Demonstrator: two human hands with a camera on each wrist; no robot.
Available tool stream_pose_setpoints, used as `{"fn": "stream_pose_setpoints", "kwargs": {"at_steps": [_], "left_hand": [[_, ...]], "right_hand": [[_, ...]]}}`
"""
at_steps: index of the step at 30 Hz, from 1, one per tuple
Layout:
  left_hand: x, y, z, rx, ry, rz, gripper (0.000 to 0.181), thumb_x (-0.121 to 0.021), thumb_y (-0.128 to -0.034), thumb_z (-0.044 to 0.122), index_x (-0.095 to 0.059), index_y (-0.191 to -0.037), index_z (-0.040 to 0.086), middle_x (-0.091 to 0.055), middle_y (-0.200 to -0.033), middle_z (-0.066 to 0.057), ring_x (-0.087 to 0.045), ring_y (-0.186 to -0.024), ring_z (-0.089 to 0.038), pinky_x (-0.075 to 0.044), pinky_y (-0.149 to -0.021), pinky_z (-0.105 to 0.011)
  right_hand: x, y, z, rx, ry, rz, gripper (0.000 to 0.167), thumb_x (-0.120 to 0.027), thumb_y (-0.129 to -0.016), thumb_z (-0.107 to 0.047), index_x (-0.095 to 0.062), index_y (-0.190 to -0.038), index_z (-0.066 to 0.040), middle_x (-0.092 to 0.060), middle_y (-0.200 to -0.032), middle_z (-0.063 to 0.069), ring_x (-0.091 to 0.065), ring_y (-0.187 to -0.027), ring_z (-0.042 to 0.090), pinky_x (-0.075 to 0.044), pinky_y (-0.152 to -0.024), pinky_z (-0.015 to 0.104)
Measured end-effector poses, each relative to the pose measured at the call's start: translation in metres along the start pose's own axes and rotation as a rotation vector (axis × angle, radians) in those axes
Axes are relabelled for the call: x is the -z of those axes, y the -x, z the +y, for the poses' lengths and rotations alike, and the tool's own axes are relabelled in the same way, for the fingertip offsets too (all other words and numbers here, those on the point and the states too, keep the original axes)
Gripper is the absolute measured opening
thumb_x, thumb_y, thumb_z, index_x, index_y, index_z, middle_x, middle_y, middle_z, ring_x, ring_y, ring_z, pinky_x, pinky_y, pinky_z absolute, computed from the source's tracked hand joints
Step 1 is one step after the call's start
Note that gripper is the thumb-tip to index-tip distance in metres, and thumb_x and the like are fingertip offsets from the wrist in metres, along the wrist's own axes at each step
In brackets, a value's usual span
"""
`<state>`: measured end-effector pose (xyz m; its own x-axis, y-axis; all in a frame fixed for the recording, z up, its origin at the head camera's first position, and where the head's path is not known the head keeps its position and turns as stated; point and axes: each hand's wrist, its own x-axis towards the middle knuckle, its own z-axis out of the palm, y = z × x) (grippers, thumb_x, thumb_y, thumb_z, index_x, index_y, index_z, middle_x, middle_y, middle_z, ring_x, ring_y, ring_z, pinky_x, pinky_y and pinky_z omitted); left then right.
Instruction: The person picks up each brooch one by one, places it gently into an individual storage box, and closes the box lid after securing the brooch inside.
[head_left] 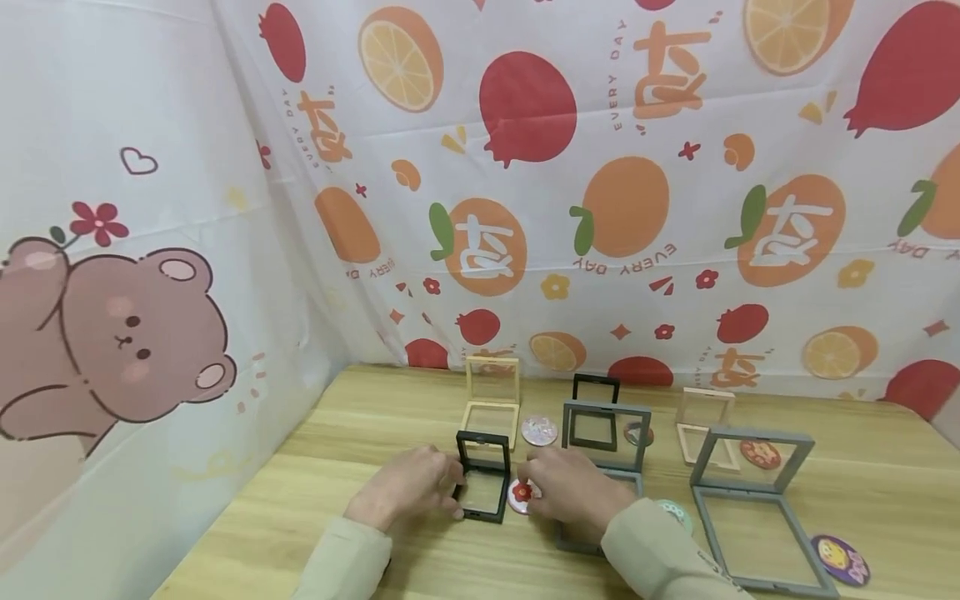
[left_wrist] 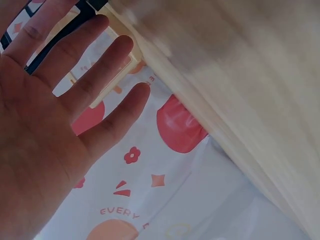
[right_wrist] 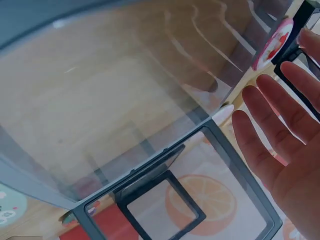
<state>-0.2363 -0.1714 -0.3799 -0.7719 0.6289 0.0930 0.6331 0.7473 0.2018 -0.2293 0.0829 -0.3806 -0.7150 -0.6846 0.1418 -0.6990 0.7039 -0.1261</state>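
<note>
In the head view a small black hinged frame (head_left: 483,517) lies unfolded, its lid raised at the back. My left hand (head_left: 412,490) is at its left edge, fingertips touching the side; in the left wrist view that hand (left_wrist: 45,120) has its fingers spread and relaxed. A round badge with a red flower (head_left: 521,492) lies just right of the black frame. Over the badge's right side is my right hand (head_left: 573,486), partly covering it. The right wrist view has this hand (right_wrist: 295,165) with extended fingers, and the badge (right_wrist: 275,46) beyond them; contact is unclear.
A grey frame (head_left: 642,442) stands unfolded under and behind my right forearm, a larger grey one (head_left: 813,575) farther right. Behind are a yellow frame (head_left: 492,361), another black one (head_left: 596,379) and a pinkish one (head_left: 708,392). Several round badges (head_left: 539,430) lie among them.
</note>
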Motion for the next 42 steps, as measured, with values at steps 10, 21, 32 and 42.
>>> {"fn": "stream_pose_setpoints", "kwargs": {"at_steps": [10,21,32,42], "left_hand": [[0.002,-0.001,-0.001,-0.015,-0.001,0.005,0.034,-0.091,-0.0705,0.031,-0.078,-0.096,0.012,-0.069,-0.081,0.007,-0.063,-0.072,-0.008,-0.056,-0.074,-0.033],[0.004,0.001,0.000,0.019,-0.036,-0.004,0.033,-0.093,-0.0683,0.030,-0.079,-0.093,0.013,-0.072,-0.086,0.007,-0.068,-0.079,-0.014,-0.056,-0.077,-0.036],[0.003,-0.005,0.001,0.001,-0.046,0.009,0.034,-0.093,-0.0679,0.031,-0.079,-0.093,0.013,-0.072,-0.086,0.006,-0.068,-0.079,-0.014,-0.057,-0.078,-0.035],[0.000,-0.002,0.002,0.008,-0.028,0.012,0.035,-0.092,-0.0671,0.033,-0.079,-0.092,0.012,-0.075,-0.088,0.006,-0.070,-0.080,-0.014,-0.057,-0.079,-0.034]], "right_hand": [[0.002,-0.006,-0.005,-0.050,-0.037,-0.048,0.034,-0.085,-0.079,-0.014,-0.074,-0.110,-0.008,-0.066,-0.097,0.002,-0.058,-0.078,0.009,-0.052,-0.066,0.033],[-0.004,-0.012,-0.003,-0.066,-0.034,-0.076,0.038,-0.088,-0.074,-0.017,-0.074,-0.108,-0.012,-0.065,-0.096,-0.002,-0.057,-0.079,0.008,-0.053,-0.070,0.034],[0.002,-0.017,0.000,-0.086,-0.047,-0.113,0.032,-0.089,-0.075,-0.019,-0.072,-0.100,-0.009,-0.063,-0.090,-0.005,-0.058,-0.077,0.010,-0.051,-0.067,0.032],[-0.005,-0.020,-0.002,-0.034,0.048,-0.091,0.031,-0.091,-0.069,-0.021,-0.069,-0.087,-0.010,-0.051,-0.084,-0.005,-0.047,-0.070,0.008,-0.045,-0.060,0.028]]}}
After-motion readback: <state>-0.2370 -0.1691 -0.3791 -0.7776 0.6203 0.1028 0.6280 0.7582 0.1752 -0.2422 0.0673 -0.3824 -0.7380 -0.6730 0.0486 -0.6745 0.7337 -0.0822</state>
